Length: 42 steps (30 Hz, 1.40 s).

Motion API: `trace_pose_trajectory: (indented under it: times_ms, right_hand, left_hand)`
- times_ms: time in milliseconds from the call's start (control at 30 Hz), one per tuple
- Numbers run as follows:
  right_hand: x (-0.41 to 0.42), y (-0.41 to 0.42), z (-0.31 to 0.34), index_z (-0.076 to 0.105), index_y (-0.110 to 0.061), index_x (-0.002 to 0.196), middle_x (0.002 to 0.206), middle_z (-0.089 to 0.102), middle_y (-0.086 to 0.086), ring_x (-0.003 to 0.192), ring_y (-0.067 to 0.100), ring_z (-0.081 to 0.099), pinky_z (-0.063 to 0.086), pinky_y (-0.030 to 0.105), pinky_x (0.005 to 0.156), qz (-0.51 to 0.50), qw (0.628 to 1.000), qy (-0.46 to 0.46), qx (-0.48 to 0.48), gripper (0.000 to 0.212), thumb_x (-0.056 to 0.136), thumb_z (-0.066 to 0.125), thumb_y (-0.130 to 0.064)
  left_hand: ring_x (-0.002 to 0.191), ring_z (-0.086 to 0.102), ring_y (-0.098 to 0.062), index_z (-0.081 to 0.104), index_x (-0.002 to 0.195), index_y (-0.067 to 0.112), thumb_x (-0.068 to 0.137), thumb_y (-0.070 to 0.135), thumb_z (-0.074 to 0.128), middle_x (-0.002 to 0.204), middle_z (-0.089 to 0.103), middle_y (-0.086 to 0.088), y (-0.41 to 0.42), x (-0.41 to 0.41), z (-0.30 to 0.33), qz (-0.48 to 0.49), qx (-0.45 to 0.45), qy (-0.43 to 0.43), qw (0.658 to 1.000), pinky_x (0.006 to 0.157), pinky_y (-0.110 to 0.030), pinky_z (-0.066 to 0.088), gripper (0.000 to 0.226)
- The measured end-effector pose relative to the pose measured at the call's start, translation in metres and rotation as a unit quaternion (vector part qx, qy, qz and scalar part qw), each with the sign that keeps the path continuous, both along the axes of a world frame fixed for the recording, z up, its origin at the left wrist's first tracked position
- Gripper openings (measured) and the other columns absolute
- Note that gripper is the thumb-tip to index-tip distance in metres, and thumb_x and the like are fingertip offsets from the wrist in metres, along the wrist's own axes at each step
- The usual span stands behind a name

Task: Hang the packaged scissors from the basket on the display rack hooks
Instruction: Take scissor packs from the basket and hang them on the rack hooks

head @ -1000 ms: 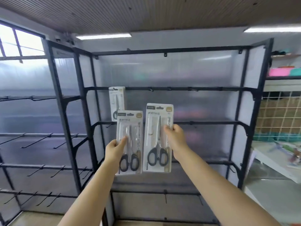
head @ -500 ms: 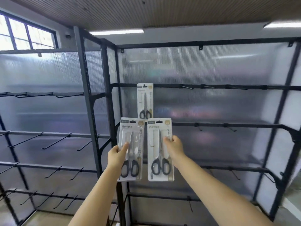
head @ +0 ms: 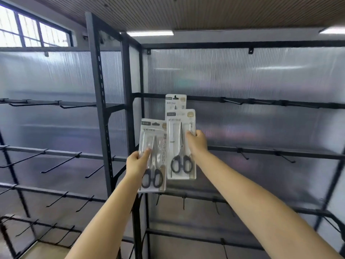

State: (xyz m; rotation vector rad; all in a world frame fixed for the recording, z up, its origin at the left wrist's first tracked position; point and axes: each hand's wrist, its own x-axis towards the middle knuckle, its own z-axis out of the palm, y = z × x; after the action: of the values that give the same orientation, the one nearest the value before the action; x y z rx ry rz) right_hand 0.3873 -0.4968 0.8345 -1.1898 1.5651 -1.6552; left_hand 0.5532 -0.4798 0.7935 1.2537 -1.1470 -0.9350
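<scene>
Two white packs of black-handled scissors are held up in front of the black display rack (head: 242,100). My left hand (head: 137,162) grips the left pack (head: 154,146) by its left edge, thumb on the front. My right hand (head: 197,142) grips the right pack (head: 180,144) by its right edge, raised higher. Behind the right pack, a third pack (head: 175,102) hangs from a hook on the upper rail, with only its top showing. The basket is out of view.
Bare hooks (head: 233,101) stick out along the upper rail to the right, and more hooks (head: 285,157) line the rail below. A second rack section (head: 61,157) with long hooks stands at the left, behind a black upright post (head: 100,101).
My view has swung left and closer to the rack. My right hand has lifted its pack up over the hanging pack. The left pack has stayed lower.
</scene>
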Motion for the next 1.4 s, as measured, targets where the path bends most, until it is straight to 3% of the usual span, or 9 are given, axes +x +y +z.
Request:
trace_pose_trajectory:
  times_ms: [200, 300, 400, 533, 733, 867, 933, 1300, 1400]
  right_hand:
    - [-0.008, -0.051, 0.023, 0.051, -0.006, 0.102, 0.082, 0.051, 0.004, 0.066, 0.014, 0.045, 0.034, 0.027, 0.057, -0.003, 0.999, 0.026, -0.022, 0.018, 0.095, 0.042, -0.02]
    - [-0.01, -0.074, 0.031, 0.051, -0.005, 0.115, 0.097, 0.055, 0.007, 0.08, 0.019, 0.051, 0.039, 0.029, 0.068, -0.008, 0.999, 0.036, -0.029, 0.028, 0.095, 0.041, -0.021]
    - [-0.008, -0.093, 0.037, 0.052, -0.003, 0.111, 0.096, 0.056, 0.008, 0.083, 0.021, 0.053, 0.042, 0.034, 0.072, -0.009, 0.999, 0.036, -0.036, 0.027, 0.094, 0.041, -0.02]
    - [-0.004, -0.115, 0.041, 0.05, -0.006, 0.106, 0.091, 0.052, 0.007, 0.074, 0.019, 0.049, 0.038, 0.03, 0.063, -0.004, 0.998, 0.047, -0.037, 0.02, 0.093, 0.042, -0.019]
    - [-0.003, -0.138, 0.038, 0.05, -0.002, 0.116, 0.089, 0.054, 0.004, 0.074, 0.017, 0.05, 0.037, 0.029, 0.067, -0.02, 0.998, 0.043, -0.046, 0.029, 0.096, 0.041, -0.021]
    - [-0.007, -0.145, 0.034, 0.048, -0.004, 0.125, 0.111, 0.059, 0.01, 0.082, 0.017, 0.05, 0.038, 0.028, 0.069, -0.032, 0.999, 0.022, -0.038, 0.034, 0.097, 0.042, -0.022]
    - [-0.01, -0.149, 0.032, 0.049, -0.004, 0.124, 0.109, 0.059, 0.009, 0.082, 0.017, 0.05, 0.039, 0.029, 0.07, -0.036, 0.998, 0.02, -0.038, 0.033, 0.097, 0.042, -0.022]
    - [-0.014, -0.161, 0.024, 0.051, -0.002, 0.102, 0.09, 0.053, 0.005, 0.078, 0.021, 0.05, 0.035, 0.029, 0.061, -0.09, 0.984, 0.15, -0.026, 0.025, 0.097, 0.044, -0.025]
    - [-0.02, -0.159, 0.021, 0.052, -0.003, 0.104, 0.101, 0.058, 0.01, 0.087, 0.024, 0.054, 0.042, 0.032, 0.066, -0.1, 0.977, 0.186, -0.016, 0.029, 0.094, 0.049, -0.03]
  left_hand:
    - [0.052, 0.022, -0.013, 0.025, 0.061, 0.016, 0.091, 0.032, 0.059, 0.058, 0.024, 0.0, -0.044, 0.002, 0.02, 0.039, -0.016, -0.016, 0.999, 0.05, -0.026, 0.023, 0.047]
    - [0.052, 0.022, -0.013, 0.024, 0.062, 0.017, 0.091, 0.033, 0.059, 0.058, 0.024, 0.0, -0.063, 0.003, 0.024, 0.048, -0.016, -0.018, 0.999, 0.05, -0.025, 0.023, 0.048]
    - [0.051, 0.021, -0.014, 0.024, 0.061, 0.017, 0.091, 0.033, 0.059, 0.057, 0.023, 0.0, -0.076, 0.003, 0.02, 0.05, -0.016, -0.016, 0.998, 0.05, -0.025, 0.023, 0.048]
    - [0.051, 0.022, -0.013, 0.025, 0.061, 0.017, 0.091, 0.032, 0.058, 0.056, 0.024, 0.0, -0.091, 0.002, 0.016, 0.05, -0.011, -0.015, 0.999, 0.049, -0.024, 0.023, 0.047]
    - [0.051, 0.023, -0.013, 0.026, 0.061, 0.016, 0.092, 0.03, 0.057, 0.057, 0.025, 0.001, -0.108, 0.008, 0.012, 0.053, -0.01, -0.016, 0.998, 0.049, -0.023, 0.023, 0.046]
    - [0.053, 0.024, -0.013, 0.027, 0.062, 0.015, 0.092, 0.032, 0.057, 0.058, 0.026, 0.0, -0.119, 0.012, 0.009, 0.053, -0.001, -0.009, 0.999, 0.05, -0.024, 0.024, 0.046]
    - [0.054, 0.027, -0.013, 0.029, 0.063, 0.015, 0.092, 0.034, 0.057, 0.059, 0.029, 0.0, -0.125, 0.013, 0.007, 0.05, 0.007, -0.011, 0.999, 0.051, -0.025, 0.026, 0.044]
    - [0.056, 0.034, -0.014, 0.036, 0.062, 0.015, 0.092, 0.032, 0.057, 0.061, 0.038, 0.0, -0.146, 0.001, 0.003, 0.003, -0.002, 0.004, 1.0, 0.053, -0.024, 0.031, 0.041]
    - [0.058, 0.034, -0.015, 0.034, 0.065, 0.014, 0.091, 0.035, 0.059, 0.063, 0.037, -0.004, -0.15, 0.0, -0.002, -0.009, 0.006, 0.005, 1.0, 0.055, -0.025, 0.033, 0.041]
